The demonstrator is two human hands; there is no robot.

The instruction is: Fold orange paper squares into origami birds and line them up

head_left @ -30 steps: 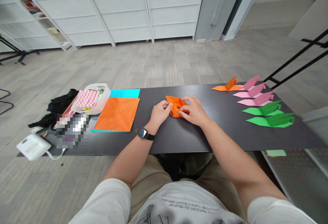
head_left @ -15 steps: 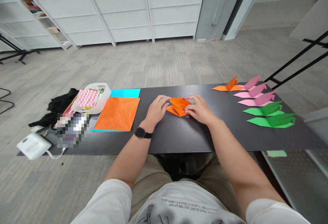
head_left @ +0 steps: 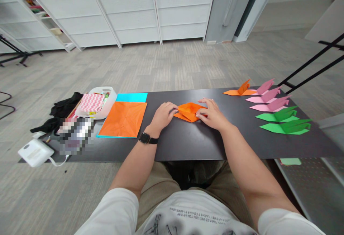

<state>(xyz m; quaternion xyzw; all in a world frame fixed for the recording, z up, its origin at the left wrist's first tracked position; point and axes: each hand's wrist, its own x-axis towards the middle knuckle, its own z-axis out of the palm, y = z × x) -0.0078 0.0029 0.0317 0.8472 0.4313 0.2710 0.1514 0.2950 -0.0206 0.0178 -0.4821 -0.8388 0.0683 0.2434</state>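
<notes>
A partly folded sheet of orange origami paper [head_left: 189,111] lies on the dark table in front of me, its upper layer spread wide with pointed ends left and right. My left hand [head_left: 164,114] pinches its left tip between thumb and fingers. At the other end, my right hand [head_left: 211,113] grips the right side, thumb on the near layer and fingers over the far edge. Part of the right point is hidden by that hand. A black smartwatch [head_left: 145,138] is on my left wrist.
Left of my hands lies a stack of orange paper [head_left: 123,118] over blue sheets [head_left: 131,97]. Beyond it stand a white basket [head_left: 111,100] and a white charger [head_left: 36,152]. Folded paper figures in orange [head_left: 240,90], pink [head_left: 270,104] and green [head_left: 286,125] line the table's right side.
The orange paper's upper layer has been opened out flatter and wider. My hands have moved slightly apart, with the left now pinching the left tip.
</notes>
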